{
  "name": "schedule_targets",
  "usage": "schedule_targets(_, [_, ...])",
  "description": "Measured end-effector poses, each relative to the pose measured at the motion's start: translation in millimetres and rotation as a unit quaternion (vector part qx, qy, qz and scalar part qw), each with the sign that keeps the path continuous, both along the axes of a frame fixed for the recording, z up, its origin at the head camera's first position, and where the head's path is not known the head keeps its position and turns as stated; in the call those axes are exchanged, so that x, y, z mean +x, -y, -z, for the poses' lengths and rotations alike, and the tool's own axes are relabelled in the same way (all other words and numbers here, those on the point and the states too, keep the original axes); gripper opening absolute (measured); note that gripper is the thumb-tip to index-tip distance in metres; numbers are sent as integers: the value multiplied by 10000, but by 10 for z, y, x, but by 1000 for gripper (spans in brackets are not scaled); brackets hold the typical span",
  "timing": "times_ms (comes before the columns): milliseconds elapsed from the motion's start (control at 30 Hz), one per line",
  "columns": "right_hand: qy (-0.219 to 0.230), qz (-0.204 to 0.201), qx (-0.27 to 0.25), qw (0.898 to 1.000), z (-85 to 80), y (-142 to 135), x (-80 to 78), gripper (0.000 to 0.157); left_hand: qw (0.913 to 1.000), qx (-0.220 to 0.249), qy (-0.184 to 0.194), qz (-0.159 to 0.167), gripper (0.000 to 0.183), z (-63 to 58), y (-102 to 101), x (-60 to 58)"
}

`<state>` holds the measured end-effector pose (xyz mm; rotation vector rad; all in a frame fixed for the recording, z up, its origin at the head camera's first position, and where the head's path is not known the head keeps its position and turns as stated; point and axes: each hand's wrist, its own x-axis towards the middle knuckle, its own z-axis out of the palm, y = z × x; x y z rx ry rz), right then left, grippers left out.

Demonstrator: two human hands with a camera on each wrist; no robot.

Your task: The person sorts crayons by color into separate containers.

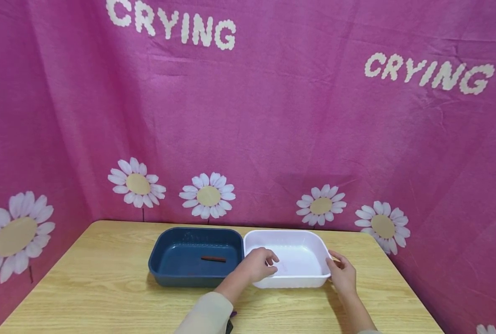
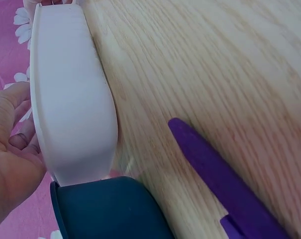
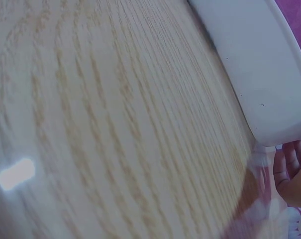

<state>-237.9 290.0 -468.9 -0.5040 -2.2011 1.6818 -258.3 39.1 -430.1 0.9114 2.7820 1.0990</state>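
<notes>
A white plastic basin (image 1: 291, 282) stands on the table, its left end against a dark blue basin (image 1: 181, 281). My left hand (image 1: 257, 265) reaches over the white basin's front left corner, fingers loosely bent above its inside and nothing between them. At the opposite end, my right hand (image 1: 344, 274) grips the rim, thumb at the edge and fingers along the outer wall. The right wrist view shows those fingers (image 3: 291, 162) against the end of the white basin. A thin reddish-brown stick (image 1: 213, 259) lies inside the blue basin.
A slim purple object with a clip-like tab (image 2: 215, 179) lies on the wooden table (image 1: 106, 297) in front of the basins, mostly hidden by the left sleeve (image 1: 208, 315) in the head view. A pink curtain (image 1: 248, 116) with daisies hangs behind the table.
</notes>
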Motion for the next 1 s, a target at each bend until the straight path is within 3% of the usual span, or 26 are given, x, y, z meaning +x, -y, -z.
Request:
schedule_targets(467, [-13,11,23,10000,6,-1,-5,38,9999,-38,99,10,19,-93,133,47])
schedule_targets(1000, [48,10,80,10000,-12,-5,2,38,9999,-78,-109,-29,20,-204,440,162])
